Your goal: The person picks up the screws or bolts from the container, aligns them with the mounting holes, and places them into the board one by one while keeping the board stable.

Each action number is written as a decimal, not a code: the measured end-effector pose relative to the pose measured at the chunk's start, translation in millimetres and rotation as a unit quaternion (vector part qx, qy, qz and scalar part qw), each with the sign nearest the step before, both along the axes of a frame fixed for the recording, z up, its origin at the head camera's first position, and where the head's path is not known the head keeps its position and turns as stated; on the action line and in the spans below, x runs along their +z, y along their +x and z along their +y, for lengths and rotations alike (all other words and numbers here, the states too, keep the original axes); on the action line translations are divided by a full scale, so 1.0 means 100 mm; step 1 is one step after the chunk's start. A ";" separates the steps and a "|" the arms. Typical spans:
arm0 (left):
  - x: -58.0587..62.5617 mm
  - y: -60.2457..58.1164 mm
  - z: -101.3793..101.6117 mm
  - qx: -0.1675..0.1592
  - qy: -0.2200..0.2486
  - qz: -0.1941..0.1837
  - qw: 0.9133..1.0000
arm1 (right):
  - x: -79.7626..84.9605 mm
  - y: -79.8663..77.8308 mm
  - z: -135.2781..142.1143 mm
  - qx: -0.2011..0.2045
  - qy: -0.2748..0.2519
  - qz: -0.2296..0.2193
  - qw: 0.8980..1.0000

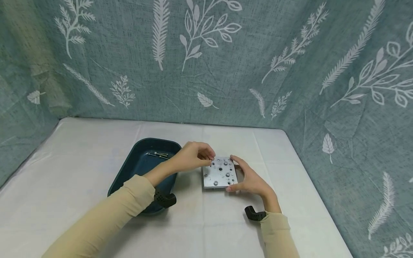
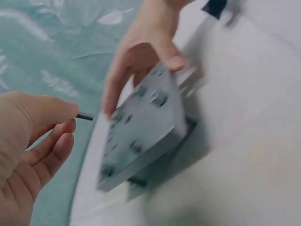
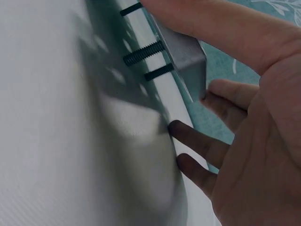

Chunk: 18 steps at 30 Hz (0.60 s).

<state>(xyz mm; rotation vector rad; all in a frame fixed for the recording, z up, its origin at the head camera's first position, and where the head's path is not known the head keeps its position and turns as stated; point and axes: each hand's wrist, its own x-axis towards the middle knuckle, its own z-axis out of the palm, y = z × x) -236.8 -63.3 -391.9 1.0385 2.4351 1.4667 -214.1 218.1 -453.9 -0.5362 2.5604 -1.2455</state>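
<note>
The job looks part done. A few screws sit in the metal plate [image 1: 211, 172] with their heads on top, and their threaded screw ends [image 3: 143, 53] poke out below. Some holes in the plate look bare, one more screw [image 2: 85, 116] is in the left hand [image 1: 190, 156], and a few loose screws [image 1: 161, 154] lie in the dark blue tray [image 1: 142, 170], so there seems to be more to put in. How many are left is hard to tell. The plate is over the white table [image 1: 274, 154], just to the right of the tray and in between the two hands. It looks almost square, so no side is clearly the long one. Its top face looks up, and it is about level. The left hand pinches the screw between thumb and fingers, near the far left corner of the plate. In the left wrist view, the long way of that screw runs nearly sideways, with its threaded tip toward the plate. The right hand [image 1: 249, 181] grips the plate's right side, thumb at the near edge and a finger at the far corner.
</note>
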 end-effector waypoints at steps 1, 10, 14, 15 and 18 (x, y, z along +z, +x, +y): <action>-0.03 0.00 0.06 -0.006 -0.003 -0.002 1.000 | 0.00 0.00 0.01 0.004 -0.003 0.002 1.000; -0.21 0.05 0.45 -0.057 0.008 -0.016 0.998 | -0.01 -0.02 0.07 0.032 -0.035 0.003 0.999; -0.28 0.08 0.57 -0.078 0.006 -0.020 0.997 | -0.03 -0.02 0.07 0.035 -0.052 0.001 0.998; -0.30 0.09 0.59 -0.082 0.006 -0.021 0.996 | -0.03 -0.02 0.07 0.036 -0.056 0.000 0.998; -0.33 0.10 0.64 -0.089 0.005 -0.014 0.996 | -0.04 -0.02 0.07 0.034 -0.056 -0.007 0.998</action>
